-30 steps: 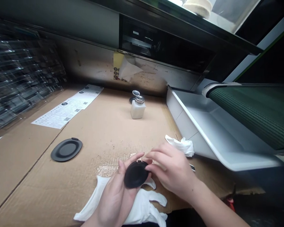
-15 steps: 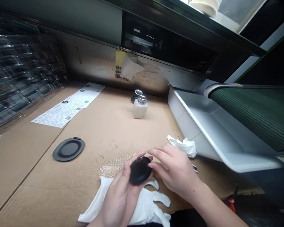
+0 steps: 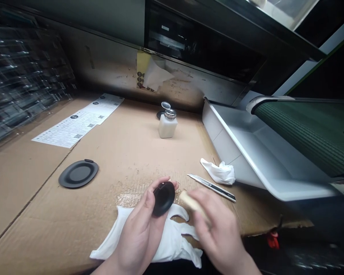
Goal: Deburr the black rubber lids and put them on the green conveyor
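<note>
My left hand (image 3: 143,225) holds a small round black case (image 3: 164,198), its dark face turned up. Close beside it on the right, my right hand (image 3: 218,225) is closed on a cream-coloured soft pad (image 3: 193,204), blurred by motion and apart from the case. Under my left hand lies a white glove (image 3: 172,244) on the cardboard. A utility knife (image 3: 215,187) lies just beyond my right hand. To the left rests a flat black oval disc (image 3: 78,173) with a small tab.
A white pump bottle (image 3: 167,126) with a metal top stands farther back. Printed paper sheets (image 3: 71,124) lie at left, near stacked clear plastic trays (image 3: 23,72). At right are a crumpled white cloth (image 3: 220,172), a white bin (image 3: 237,149) and a green belt (image 3: 309,133).
My right hand has left the case's edge and now grips the cream pad. The knife, mostly covered before, shows. The left hand still holds the case.
</note>
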`<state>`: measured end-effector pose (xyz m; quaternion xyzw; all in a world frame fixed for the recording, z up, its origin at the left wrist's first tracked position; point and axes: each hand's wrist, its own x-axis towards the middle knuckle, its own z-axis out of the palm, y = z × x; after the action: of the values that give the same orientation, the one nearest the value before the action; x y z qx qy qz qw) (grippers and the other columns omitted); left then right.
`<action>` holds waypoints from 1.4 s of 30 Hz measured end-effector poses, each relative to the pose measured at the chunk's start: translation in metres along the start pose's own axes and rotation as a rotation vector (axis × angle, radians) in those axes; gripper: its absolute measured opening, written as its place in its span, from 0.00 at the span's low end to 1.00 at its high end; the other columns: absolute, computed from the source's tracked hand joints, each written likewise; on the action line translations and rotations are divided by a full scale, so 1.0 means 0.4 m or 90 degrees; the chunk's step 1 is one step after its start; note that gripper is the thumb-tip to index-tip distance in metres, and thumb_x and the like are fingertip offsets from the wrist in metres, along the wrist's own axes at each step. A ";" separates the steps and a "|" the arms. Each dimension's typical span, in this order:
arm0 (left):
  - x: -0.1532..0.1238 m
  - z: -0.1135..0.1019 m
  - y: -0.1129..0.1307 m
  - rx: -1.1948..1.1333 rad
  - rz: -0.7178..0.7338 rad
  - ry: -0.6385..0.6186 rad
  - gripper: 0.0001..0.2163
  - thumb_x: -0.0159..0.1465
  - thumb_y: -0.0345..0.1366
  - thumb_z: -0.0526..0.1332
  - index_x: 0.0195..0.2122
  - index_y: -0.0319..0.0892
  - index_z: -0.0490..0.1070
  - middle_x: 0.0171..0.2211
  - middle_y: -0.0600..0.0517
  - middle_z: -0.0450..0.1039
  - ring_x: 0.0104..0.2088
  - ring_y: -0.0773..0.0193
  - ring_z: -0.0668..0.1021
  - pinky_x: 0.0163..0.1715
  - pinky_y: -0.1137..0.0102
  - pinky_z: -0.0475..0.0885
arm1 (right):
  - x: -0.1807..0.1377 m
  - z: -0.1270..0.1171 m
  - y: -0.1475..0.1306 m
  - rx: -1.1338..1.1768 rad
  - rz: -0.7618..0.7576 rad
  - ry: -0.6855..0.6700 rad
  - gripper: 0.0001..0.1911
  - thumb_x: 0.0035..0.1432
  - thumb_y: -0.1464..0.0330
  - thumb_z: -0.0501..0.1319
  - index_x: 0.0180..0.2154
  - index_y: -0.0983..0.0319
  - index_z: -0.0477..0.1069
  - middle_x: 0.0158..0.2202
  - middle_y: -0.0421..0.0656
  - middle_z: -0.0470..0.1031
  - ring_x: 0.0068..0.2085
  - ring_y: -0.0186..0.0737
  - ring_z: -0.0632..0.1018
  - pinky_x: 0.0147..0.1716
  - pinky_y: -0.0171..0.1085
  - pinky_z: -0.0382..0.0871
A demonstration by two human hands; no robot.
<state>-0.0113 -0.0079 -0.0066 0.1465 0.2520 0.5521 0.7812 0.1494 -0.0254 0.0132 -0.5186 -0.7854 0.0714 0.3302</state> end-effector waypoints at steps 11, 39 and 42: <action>0.008 0.003 0.002 0.006 -0.019 0.008 0.17 0.65 0.43 0.48 0.48 0.42 0.67 0.48 0.46 0.70 0.57 0.57 0.64 0.57 0.66 0.58 | 0.007 0.087 -0.048 -0.012 -0.040 0.033 0.12 0.56 0.74 0.55 0.42 0.63 0.70 0.26 0.42 0.67 0.28 0.36 0.68 0.27 0.34 0.66; 0.003 0.031 0.016 0.000 -0.091 0.042 0.19 0.63 0.46 0.51 0.52 0.42 0.65 0.47 0.46 0.73 0.54 0.52 0.68 0.55 0.56 0.58 | 0.063 0.012 0.011 -0.004 -0.035 -0.013 0.14 0.60 0.64 0.55 0.46 0.61 0.68 0.43 0.45 0.70 0.43 0.39 0.69 0.43 0.38 0.65; 0.001 0.030 0.013 0.010 -0.068 -0.004 0.17 0.64 0.44 0.50 0.50 0.43 0.67 0.52 0.46 0.69 0.57 0.54 0.64 0.56 0.57 0.58 | 0.129 0.030 -0.013 0.007 -0.095 -0.048 0.09 0.60 0.66 0.55 0.37 0.59 0.73 0.36 0.41 0.72 0.37 0.35 0.69 0.36 0.34 0.65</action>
<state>-0.0085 -0.0051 0.0058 0.1409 0.2610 0.5073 0.8091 0.1256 0.0196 0.0294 -0.4535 -0.8334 0.0702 0.3081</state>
